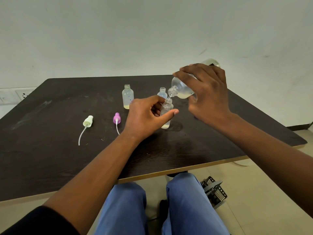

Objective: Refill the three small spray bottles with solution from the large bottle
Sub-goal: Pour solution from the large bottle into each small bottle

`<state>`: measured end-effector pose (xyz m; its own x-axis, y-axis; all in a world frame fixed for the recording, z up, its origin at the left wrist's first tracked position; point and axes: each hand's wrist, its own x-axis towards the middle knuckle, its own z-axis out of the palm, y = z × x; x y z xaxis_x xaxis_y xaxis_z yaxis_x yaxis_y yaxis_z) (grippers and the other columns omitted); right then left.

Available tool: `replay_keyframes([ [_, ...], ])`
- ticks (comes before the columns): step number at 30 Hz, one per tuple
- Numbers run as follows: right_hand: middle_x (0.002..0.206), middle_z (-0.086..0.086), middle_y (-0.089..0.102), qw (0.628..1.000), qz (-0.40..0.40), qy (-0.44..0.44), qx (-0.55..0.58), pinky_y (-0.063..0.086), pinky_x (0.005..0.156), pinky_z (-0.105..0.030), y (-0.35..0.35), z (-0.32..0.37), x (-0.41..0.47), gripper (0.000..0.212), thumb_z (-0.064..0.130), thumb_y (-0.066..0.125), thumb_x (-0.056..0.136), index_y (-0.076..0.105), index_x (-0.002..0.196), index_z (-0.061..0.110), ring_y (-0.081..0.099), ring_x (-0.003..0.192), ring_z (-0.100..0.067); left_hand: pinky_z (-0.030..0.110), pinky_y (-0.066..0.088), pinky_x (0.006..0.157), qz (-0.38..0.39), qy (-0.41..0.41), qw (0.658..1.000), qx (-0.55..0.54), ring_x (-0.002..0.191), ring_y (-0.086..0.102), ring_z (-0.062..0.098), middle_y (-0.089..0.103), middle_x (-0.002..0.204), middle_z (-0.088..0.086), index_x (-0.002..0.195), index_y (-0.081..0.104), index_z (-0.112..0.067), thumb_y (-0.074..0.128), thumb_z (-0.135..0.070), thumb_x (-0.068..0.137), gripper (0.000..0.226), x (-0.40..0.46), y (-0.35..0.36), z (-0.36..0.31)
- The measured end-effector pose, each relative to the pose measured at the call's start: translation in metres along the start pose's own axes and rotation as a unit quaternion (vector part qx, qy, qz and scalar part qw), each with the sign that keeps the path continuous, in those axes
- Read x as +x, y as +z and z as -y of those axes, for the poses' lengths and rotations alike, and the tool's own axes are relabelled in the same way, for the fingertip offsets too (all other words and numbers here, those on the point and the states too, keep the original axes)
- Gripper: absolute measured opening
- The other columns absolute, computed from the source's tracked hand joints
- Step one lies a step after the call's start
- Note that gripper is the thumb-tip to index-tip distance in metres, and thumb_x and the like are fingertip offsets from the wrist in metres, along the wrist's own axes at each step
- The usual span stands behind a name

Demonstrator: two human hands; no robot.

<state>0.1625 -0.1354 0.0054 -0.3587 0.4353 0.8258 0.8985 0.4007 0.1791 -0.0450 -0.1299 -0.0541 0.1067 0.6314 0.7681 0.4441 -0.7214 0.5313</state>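
My right hand grips the large clear bottle, tilted with its open neck down over a small bottle. A thin stream runs from neck to neck. My left hand holds that small bottle upright on the dark table, thumb across its front. Pale yellowish liquid sits in its base. Two other small open bottles stand behind: a taller one with a little liquid at the bottom, and a shorter one, partly hidden.
Two spray heads with dip tubes lie on the table to the left, one pale green and one purple. A wet patch lies beside the held bottle. A black mesh basket sits on the floor at right.
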Motion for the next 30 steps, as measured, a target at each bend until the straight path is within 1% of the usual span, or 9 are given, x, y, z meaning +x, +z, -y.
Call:
replay_keyframes([
  [16,0.135,0.003,0.069,1.0,0.008,0.001,-0.001,0.035,0.106,-0.044,-0.0001,0.001,-0.0017,0.068,0.001,0.059,0.071,0.069,0.134,0.023,0.06,0.13,-0.026,0.034,0.063,0.065,0.004,-0.005,1.0,-0.002,0.066,0.071,0.013,0.071,0.074,-0.007,0.102,0.08,-0.012,0.09,-0.046,0.082,0.041,-0.0004,0.0,0.0003],
  [24,0.136,0.002,0.069,1.0,0.012,0.001,-0.006,0.034,0.107,-0.043,-0.0009,0.0011,-0.0024,0.068,0.002,0.06,0.071,0.069,0.135,0.023,0.06,0.131,-0.026,0.031,0.063,0.066,0.011,-0.005,1.0,-0.005,0.067,0.071,0.009,0.067,0.074,-0.017,0.103,0.08,-0.012,0.09,-0.046,0.082,0.041,-0.0007,-0.0002,-0.0003],
  [28,0.136,0.003,0.069,1.0,0.013,0.0,-0.009,0.034,0.107,-0.043,-0.0007,0.0012,-0.0019,0.068,0.002,0.062,0.071,0.069,0.135,0.023,0.06,0.131,-0.026,0.034,0.064,0.066,0.009,-0.003,1.0,-0.003,0.066,0.071,0.013,0.071,0.074,-0.007,0.104,0.08,-0.012,0.089,-0.047,0.082,0.042,-0.0012,0.0003,0.0003],
  [30,0.135,0.003,0.069,1.0,0.012,0.0,-0.008,0.034,0.107,-0.043,-0.0005,0.001,-0.0012,0.068,0.002,0.061,0.071,0.07,0.134,0.024,0.06,0.131,-0.026,0.035,0.064,0.066,0.006,-0.002,1.0,-0.003,0.066,0.071,0.013,0.071,0.074,-0.006,0.104,0.08,-0.011,0.089,-0.047,0.082,0.043,-0.001,0.0005,0.0005],
])
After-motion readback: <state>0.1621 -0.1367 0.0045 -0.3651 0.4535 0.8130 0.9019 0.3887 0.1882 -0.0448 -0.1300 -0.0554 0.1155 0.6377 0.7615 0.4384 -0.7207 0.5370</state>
